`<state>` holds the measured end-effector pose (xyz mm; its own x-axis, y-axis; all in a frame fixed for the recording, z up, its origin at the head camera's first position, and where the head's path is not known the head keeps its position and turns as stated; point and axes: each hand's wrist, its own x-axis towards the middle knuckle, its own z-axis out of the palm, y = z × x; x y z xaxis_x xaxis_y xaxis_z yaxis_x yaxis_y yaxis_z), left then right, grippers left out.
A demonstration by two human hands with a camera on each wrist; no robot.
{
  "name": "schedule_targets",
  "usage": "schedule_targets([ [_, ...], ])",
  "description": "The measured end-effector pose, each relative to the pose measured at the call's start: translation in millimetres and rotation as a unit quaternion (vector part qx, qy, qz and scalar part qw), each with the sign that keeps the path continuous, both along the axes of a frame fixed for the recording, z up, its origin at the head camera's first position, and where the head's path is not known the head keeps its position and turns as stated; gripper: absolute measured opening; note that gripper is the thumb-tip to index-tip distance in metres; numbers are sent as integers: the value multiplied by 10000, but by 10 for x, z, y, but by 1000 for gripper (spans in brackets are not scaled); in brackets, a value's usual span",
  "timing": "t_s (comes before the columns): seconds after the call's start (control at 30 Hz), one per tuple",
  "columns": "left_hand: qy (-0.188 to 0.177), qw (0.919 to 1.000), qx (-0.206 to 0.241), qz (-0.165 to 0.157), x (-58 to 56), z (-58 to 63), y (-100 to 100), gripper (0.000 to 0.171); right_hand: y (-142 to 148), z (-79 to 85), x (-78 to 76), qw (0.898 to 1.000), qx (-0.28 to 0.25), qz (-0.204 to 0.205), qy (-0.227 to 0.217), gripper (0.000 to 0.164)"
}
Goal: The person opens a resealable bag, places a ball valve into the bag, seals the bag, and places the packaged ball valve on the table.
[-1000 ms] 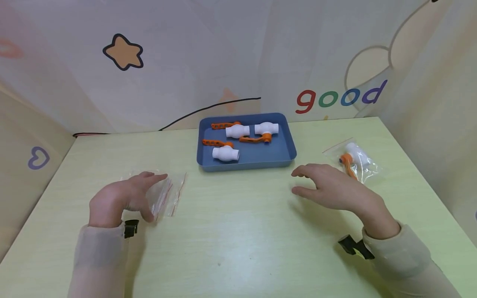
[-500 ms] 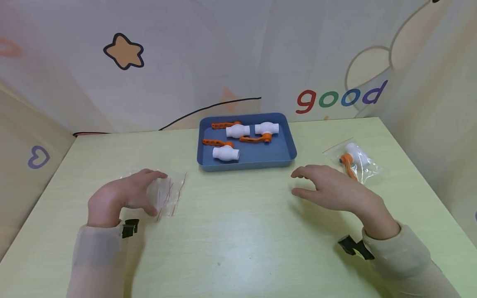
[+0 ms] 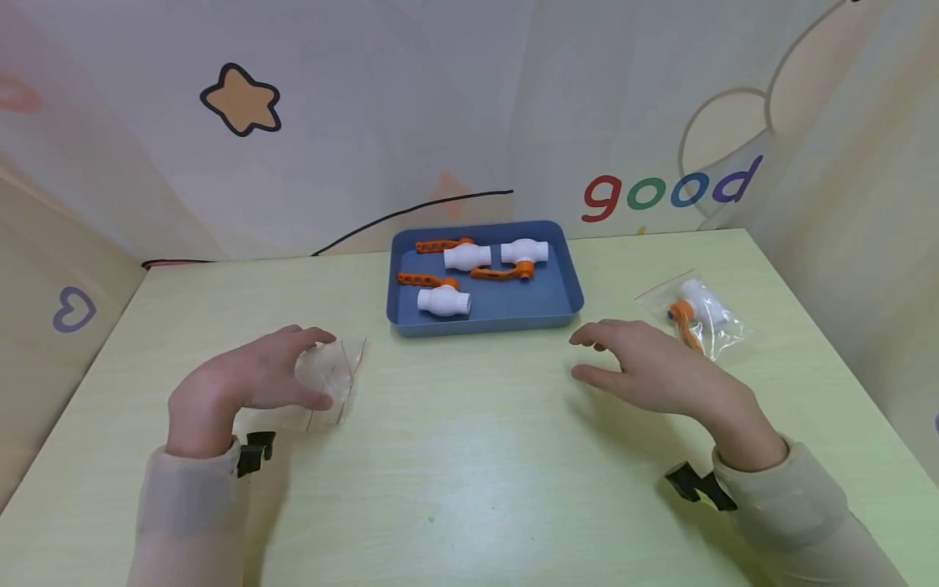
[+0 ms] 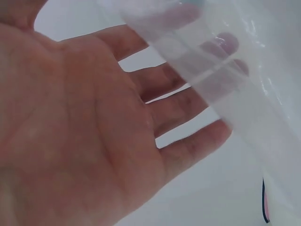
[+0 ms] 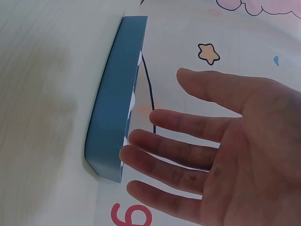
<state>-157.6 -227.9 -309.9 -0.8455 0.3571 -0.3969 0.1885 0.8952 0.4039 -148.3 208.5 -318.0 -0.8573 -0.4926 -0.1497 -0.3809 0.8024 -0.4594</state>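
The left bag (image 4: 263,103) is thin, see-through plastic film, glossy with bright glints; the right bag (image 3: 724,337) shines likewise (its creases catch the light). The tray (image 3: 484,324) looks like smooth plastic. The valves (image 3: 443,302) seem plastic, ribbed at the ends. The table (image 3: 469,456) shows wood grain under a soft sheen; the curtain (image 3: 381,106) looks like matt cloth.

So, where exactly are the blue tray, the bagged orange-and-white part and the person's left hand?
Blue tray (image 3: 519,307): head view, bare floor.
Bagged part (image 3: 707,307): head view, white body.
Left hand (image 3: 253,375): head view, back of hand.
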Motion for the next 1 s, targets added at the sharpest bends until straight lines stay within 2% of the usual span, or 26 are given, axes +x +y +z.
schedule_targets([
  [0.43,528,9985,118,-53,77,89,212,74,-35,7,-2,9996,-179,36,206,34],
  [1.0,1176,9924,253,-254,90,17,519,73,-141,-32,-3,9968,-627,0,490,21],
])
